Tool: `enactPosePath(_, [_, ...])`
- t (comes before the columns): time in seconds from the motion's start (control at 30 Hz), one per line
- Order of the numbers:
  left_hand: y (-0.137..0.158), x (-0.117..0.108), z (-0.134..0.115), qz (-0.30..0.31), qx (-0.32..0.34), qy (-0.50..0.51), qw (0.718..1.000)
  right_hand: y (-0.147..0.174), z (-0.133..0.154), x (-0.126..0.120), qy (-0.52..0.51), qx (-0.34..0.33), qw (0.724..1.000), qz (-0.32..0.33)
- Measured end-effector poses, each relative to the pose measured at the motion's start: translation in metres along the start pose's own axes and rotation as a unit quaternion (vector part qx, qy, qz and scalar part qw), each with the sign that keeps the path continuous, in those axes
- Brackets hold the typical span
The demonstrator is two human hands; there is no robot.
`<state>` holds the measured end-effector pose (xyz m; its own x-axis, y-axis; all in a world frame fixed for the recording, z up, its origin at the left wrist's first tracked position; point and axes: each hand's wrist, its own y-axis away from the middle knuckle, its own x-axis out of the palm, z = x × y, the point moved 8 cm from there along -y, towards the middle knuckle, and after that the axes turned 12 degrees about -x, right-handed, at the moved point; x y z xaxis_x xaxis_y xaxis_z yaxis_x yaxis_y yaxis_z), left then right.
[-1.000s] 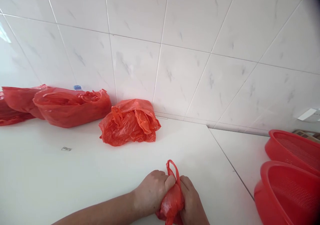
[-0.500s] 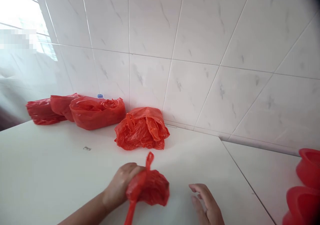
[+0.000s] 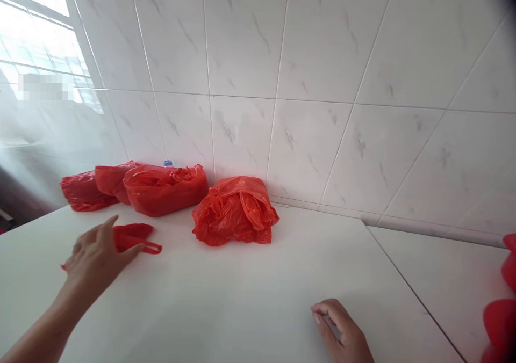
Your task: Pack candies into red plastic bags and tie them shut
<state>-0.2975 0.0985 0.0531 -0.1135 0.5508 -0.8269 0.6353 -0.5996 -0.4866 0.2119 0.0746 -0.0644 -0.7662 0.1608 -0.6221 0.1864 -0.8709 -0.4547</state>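
Note:
A small red plastic bag lies on the left part of the white table, one handle loop sticking out to the right. Over it is my left hand, with thumb and fingers spread; it partly hides the bag. My right hand rests low over the right side of the table, index finger and thumb curled together at the tips, and nothing shows in it. A crumpled bundle of red plastic bags sits near the wall, beyond and between the hands.
Several more red bag bundles line the wall at the back left, with a blue cap behind them. A seam divides the table at right. Red objects stand at the right edge. A tiled wall bounds the back.
My left hand has carried the red plastic bag from the middle front to the left and opened over it. My right hand's fingertips have come together. The view has shifted slightly.

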Motion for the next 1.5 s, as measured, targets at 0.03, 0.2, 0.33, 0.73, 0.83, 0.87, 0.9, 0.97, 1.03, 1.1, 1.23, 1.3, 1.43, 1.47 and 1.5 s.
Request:
enactPosePath(0.03, [0.007, -0.001, -0.012, -0.021, 0.038, 0.021, 0.999, 0.000, 0.000, 0.001, 0.007, 0.000, 1.000, 0.002])
enactPosePath(0.2, [0.049, -0.002, -0.091, -0.015, 0.232, 0.188, 0.954, -0.011, 0.011, 0.011, 0.090, -0.067, 0.994, -0.014])
enactPosePath(0.33, [0.067, 0.030, -0.152, 0.081, 0.282, 0.261, 0.920, -0.032, 0.048, 0.043, 0.163, -0.189, 0.968, -0.028])
enactPosePath(0.73, [0.120, 0.068, -0.209, 0.101, 0.320, 0.346, 0.876, -0.120, 0.086, 0.128, 0.072, -0.151, 0.981, -0.102])
enactPosePath(0.83, [0.130, 0.062, -0.211, 0.110, 0.351, 0.367, 0.854, -0.139, 0.064, 0.119, 0.005, -0.055, 0.989, -0.136])
enactPosePath(0.87, [0.131, 0.062, -0.212, 0.110, 0.356, 0.371, 0.850, -0.143, 0.056, 0.116, -0.015, -0.029, 0.991, -0.132])
enactPosePath(0.9, [0.132, 0.061, -0.212, 0.108, 0.359, 0.374, 0.848, -0.146, 0.050, 0.114, -0.032, -0.012, 0.992, -0.124])
enactPosePath(0.97, [0.131, 0.061, -0.212, 0.096, 0.358, 0.373, 0.851, -0.148, 0.042, 0.110, -0.052, 0.006, 0.992, -0.113])
enactPosePath(1.03, [0.129, 0.060, -0.210, 0.072, 0.352, 0.366, 0.858, -0.147, 0.038, 0.105, -0.060, 0.013, 0.991, -0.117])
enactPosePath(1.1, [0.127, 0.056, -0.210, 0.043, 0.353, 0.354, 0.865, -0.145, 0.037, 0.101, -0.064, 0.017, 0.988, -0.137])
enactPosePath(1.23, [0.138, 0.048, -0.222, 0.027, 0.412, 0.306, 0.858, -0.140, 0.041, 0.078, -0.032, 0.020, 0.972, -0.231])
enactPosePath(1.3, [0.147, 0.048, -0.232, 0.041, 0.443, 0.279, 0.851, -0.139, 0.050, 0.063, 0.029, -0.017, 0.962, -0.273])
enactPosePath(1.43, [0.156, 0.054, -0.245, 0.074, 0.456, 0.239, 0.854, -0.145, 0.061, 0.060, 0.168, -0.120, 0.950, -0.233])
enactPosePath(1.47, [0.154, 0.058, -0.247, 0.081, 0.451, 0.231, 0.859, -0.147, 0.057, 0.064, 0.167, -0.126, 0.956, -0.205])
enactPosePath(1.5, [0.152, 0.062, -0.248, 0.088, 0.442, 0.223, 0.864, -0.149, 0.051, 0.069, 0.150, -0.123, 0.964, -0.180])
